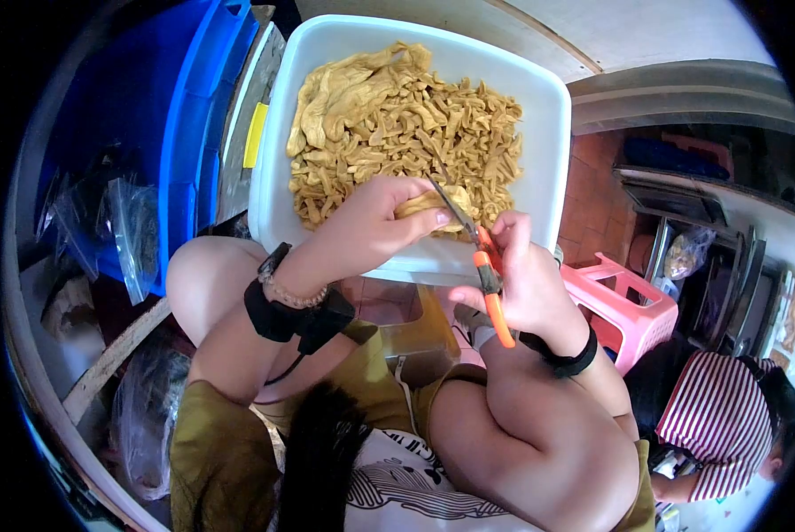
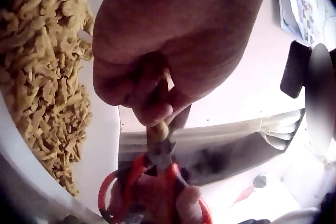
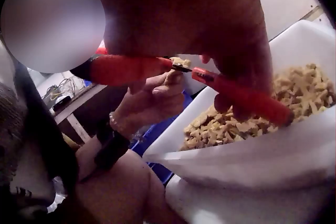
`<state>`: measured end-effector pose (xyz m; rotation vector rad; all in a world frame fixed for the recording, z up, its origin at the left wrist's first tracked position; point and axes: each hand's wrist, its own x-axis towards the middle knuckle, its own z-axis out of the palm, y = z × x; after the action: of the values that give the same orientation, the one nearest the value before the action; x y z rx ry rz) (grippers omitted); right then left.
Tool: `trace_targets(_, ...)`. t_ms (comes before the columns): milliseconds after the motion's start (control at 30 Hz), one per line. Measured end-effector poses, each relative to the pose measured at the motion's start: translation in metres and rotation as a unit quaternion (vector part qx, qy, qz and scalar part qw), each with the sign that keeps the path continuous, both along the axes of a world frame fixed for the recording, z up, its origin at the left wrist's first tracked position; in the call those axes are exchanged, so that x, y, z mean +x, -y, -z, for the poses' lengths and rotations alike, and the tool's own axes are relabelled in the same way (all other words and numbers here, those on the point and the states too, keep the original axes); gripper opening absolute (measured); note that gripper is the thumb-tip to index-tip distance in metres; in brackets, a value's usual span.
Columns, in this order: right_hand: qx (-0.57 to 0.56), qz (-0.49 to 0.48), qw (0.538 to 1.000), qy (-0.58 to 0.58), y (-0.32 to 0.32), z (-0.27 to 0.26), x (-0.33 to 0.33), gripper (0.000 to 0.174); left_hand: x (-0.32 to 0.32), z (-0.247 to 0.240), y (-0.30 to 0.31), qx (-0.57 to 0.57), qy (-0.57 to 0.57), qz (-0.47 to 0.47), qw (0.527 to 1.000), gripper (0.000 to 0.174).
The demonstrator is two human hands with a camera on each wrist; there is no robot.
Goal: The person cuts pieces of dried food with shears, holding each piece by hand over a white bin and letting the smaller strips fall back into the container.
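A white plastic tub (image 1: pixel 544 191) holds many small tan, wrinkled food pieces (image 1: pixel 451 124), with larger uncut slabs (image 1: pixel 353 93) of the same stuff at its back left. Over the tub's near side, my left hand (image 1: pixel 366 226) pinches a folded tan piece (image 1: pixel 455 197) between thumb and fingers. My right hand (image 1: pixel 530 279) grips scissors (image 1: pixel 493 297) with orange-red handles. Their handles are spread in the left wrist view, and the blades lie against the held piece, close to the left fingertips. In the right wrist view the right hand partly covers the scissors.
Blue crates (image 1: pixel 185 151) stand on the left, with clear plastic bags (image 1: pixel 132 230) at them. A pink stool (image 1: pixel 628 306) is at the right, and a yellow stool (image 1: pixel 411 337) sits below the tub. Another person in a striped shirt (image 1: pixel 717 426) is at the lower right.
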<state>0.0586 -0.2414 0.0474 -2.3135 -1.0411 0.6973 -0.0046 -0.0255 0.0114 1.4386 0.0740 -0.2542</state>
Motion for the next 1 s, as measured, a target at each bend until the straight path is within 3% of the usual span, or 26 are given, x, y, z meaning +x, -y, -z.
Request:
trace_targets(167, 0.010, 0.072, 0.994, -0.077, 0.002, 0.008, -0.001, 0.074, 0.000, 0.008, -0.002, 0.073, -0.012, -0.014, 0.997, 0.024)
trace_targets(300, 0.014, 0.087, 0.994, -0.067, 0.008, 0.016, -0.004, 0.070, 0.003, 0.022, -0.004, 0.095, 0.033, -0.041, 0.994, 0.026)
trace_targets(400, 0.002, 0.120, 0.990, -0.070, 0.008, 0.018, -0.004, 0.068, 0.006, 0.021, -0.008, 0.187, -0.023, -0.034, 0.981, 0.029)
trace_targets(467, 0.019, 0.140, 0.989, -0.033, 0.007, 0.017, -0.003, 0.067, 0.004, 0.027, -0.007, 0.202, 0.010, -0.121, 0.972, 0.031)
trace_targets(500, 0.020, 0.140, 0.989, -0.032, 0.008, 0.016, -0.003, 0.067, 0.004, 0.030, -0.009, 0.203, 0.011, -0.121, 0.972, 0.031)
trace_targets(600, 0.022, 0.139, 0.990, 0.005, 0.014, 0.011, 0.001, 0.068, 0.007, 0.035, -0.014, 0.106, -0.015, -0.150, 0.983, 0.034)
trace_targets(667, 0.049, 0.127, 0.991, -0.002, 0.018, 0.014, 0.002, 0.072, 0.010, 0.031, -0.013, 0.003, 0.033, -0.162, 0.986, 0.033)
trace_targets(700, 0.050, 0.127, 0.991, -0.001, 0.017, 0.012, 0.002, 0.072, 0.011, 0.026, -0.013, 0.003, 0.034, -0.162, 0.986, 0.033)
trace_targets(767, 0.011, 0.080, 0.996, 0.045, 0.016, 0.007, 0.003, 0.076, 0.012, 0.012, -0.013, -0.109, 0.037, -0.157, 0.981, 0.029)
trace_targets(1000, 0.011, 0.073, 0.996, 0.047, 0.014, 0.007, 0.002, 0.077, 0.011, 0.011, -0.024, -0.150, -0.026, -0.125, 0.980, 0.026)
